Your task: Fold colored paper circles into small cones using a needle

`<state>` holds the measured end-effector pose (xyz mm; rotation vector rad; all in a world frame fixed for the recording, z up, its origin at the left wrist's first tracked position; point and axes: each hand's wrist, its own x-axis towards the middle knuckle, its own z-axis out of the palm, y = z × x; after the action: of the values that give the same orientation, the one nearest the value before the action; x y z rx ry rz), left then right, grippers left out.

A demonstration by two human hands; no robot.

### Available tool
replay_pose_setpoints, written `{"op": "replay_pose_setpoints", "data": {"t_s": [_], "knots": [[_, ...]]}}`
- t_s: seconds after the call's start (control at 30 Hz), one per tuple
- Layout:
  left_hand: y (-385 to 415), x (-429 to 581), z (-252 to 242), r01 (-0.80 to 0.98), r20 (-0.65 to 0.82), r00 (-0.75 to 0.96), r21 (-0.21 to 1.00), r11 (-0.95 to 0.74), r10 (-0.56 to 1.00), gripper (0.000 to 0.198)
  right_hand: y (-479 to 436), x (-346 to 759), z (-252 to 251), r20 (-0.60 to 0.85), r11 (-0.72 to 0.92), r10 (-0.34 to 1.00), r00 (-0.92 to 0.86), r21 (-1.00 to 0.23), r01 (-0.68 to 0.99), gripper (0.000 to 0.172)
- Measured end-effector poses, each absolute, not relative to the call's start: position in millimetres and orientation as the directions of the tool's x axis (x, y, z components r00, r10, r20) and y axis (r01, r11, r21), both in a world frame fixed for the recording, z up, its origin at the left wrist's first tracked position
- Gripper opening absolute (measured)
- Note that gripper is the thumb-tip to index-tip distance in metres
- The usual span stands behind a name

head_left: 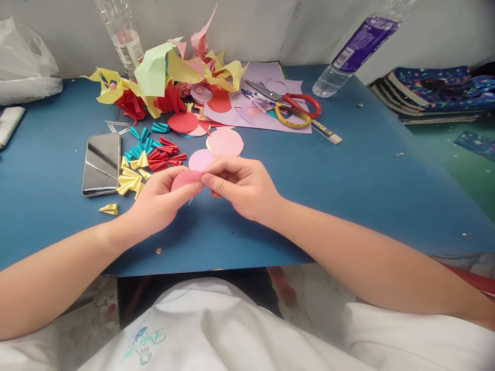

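Note:
A pink piece of paper [186, 178] is held between my two hands above the front part of the blue table. My left hand [160, 198] grips its left side, thumb on top. At its right end, the thumb and fingers of my right hand [243, 188] pinch the edge. A thin white stick-like bit [191, 201] shows just under the paper; I cannot tell what it is. Just behind my hands lie a pink paper circle [226, 142] and a lilac paper circle [199, 159]. Small rolled paper cones in yellow [129, 180], teal [138, 149] and red [164, 154] are heaped near my left hand.
A phone [101, 165] lies left of the cones. Behind are crumpled paper scraps [154, 69], a red paper circle [183, 122], lilac sheets [266, 121], scissors with red and yellow handles [297, 109] and a pencil-lead case [327, 132]. Bottles [359, 46] stand at the back.

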<state>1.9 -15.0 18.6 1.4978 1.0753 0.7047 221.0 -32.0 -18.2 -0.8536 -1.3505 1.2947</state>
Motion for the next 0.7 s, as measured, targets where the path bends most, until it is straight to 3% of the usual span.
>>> {"op": "replay_pose_setpoints", "data": {"t_s": [0.27,0.5,0.7], "knots": [[-18.9,1.3,24.9,0.341,0.035,0.393,0.923,-0.181,0.919,0.020,-33.2,221.9,-17.6,0.225,0.198,0.952,-0.207,-0.970,-0.142,0.047],[-18.2,2.5,25.0,0.332,-0.044,0.392,0.938,-0.096,0.919,0.026,-30.7,224.0,-14.5,0.236,0.198,0.938,-0.255,-0.966,-0.164,0.048],[-16.3,1.0,20.7,0.335,-0.071,0.385,0.940,-0.068,0.920,0.031,-32.0,222.2,-15.5,0.268,0.260,0.948,-0.170,-0.963,-0.067,0.049]]}}
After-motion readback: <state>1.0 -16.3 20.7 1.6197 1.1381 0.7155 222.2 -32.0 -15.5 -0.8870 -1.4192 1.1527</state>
